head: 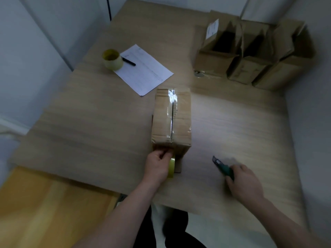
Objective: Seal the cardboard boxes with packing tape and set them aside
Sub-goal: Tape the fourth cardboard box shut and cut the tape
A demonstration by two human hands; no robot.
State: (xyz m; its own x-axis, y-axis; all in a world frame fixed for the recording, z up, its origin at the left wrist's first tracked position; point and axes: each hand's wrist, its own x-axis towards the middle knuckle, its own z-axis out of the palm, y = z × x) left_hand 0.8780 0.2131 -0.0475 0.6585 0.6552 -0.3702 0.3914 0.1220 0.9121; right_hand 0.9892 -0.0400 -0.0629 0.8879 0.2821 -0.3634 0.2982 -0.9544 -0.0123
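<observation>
box: closed cardboard box (171, 119) sits mid-table, long axis running away from the person, flaps down.
tape strip: clear tape (172, 104) runs along the top centre seam, glare at the far end; it goes over the near edge, lower part hidden behind the left hand.
left hand: left hand (158, 164) is at the box's near face, fingers curled round a yellowish tape roll (172, 166), thumb and fingertips up against the cardboard. Only the roll's edge shows; the rest is behind the hand.
right hand: right hand (245, 183) is right of the box, well apart from it, gripping a green-handled utility knife (223, 166). Tip points up-left toward the box. Motion blur, so can't tell whether the blade is extended or whether the knife touches the table.
table: light wood table (89, 122); near-left corner overhangs an orange-yellow surface (44, 212), unclear what that is.
spare roll: second tape roll (112, 59) stands far left, touching the corner of a paper sheet (145, 69); black pen (129, 62) lies on the sheet just beside the roll. Writing on the sheet unreadable.
open boxes: three open cardboard boxes (254, 56) in a row at the far right, flaps up, insides dark; leftmost carries a white label (212, 29), text unreadable.
small item: shiny round thing (199, 74) in front of the leftmost open box, too small to identify.
</observation>
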